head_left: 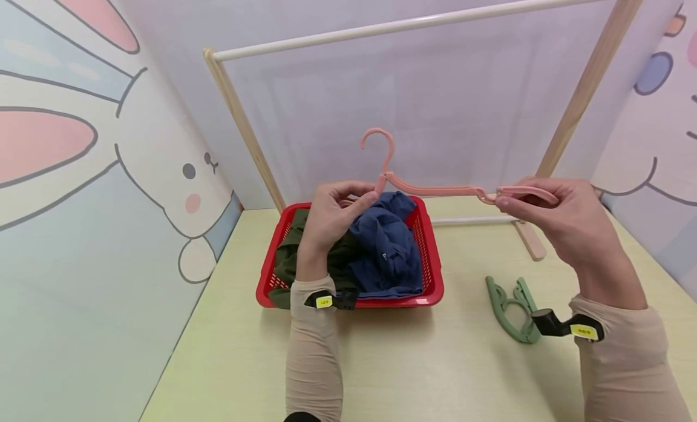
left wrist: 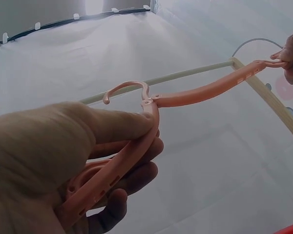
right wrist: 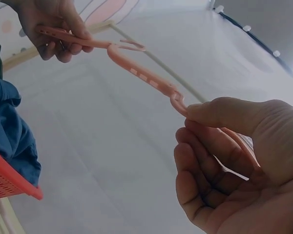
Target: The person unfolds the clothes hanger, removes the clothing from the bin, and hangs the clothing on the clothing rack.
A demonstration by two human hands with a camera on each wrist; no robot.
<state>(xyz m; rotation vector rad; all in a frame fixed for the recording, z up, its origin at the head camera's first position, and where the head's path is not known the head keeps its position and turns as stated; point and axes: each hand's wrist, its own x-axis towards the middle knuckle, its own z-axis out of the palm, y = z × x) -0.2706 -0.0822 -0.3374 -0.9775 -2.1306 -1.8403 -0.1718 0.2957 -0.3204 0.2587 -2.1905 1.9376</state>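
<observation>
A pink folding hanger (head_left: 435, 189) is held up between both hands, its hook pointing upward in the head view. My left hand (head_left: 334, 213) grips one arm just below the hook, thumb on top and fingers curled beneath, as the left wrist view shows with the hanger (left wrist: 200, 95) stretching off to the right. My right hand (head_left: 572, 228) pinches the far end of the other arm between thumb and fingers; that arm extends out sideways. In the right wrist view the thumb of my right hand (right wrist: 234, 146) presses the hanger's (right wrist: 141, 73) outer piece.
Behind the left forearm stands a red basket (head_left: 435, 289) with dark blue clothing (head_left: 386, 246) and dark green clothing (head_left: 291, 243). A folded green hanger (head_left: 498, 307) lies on the table near the right wrist. A rack with a white rail (head_left: 425, 22) and wooden posts rises behind.
</observation>
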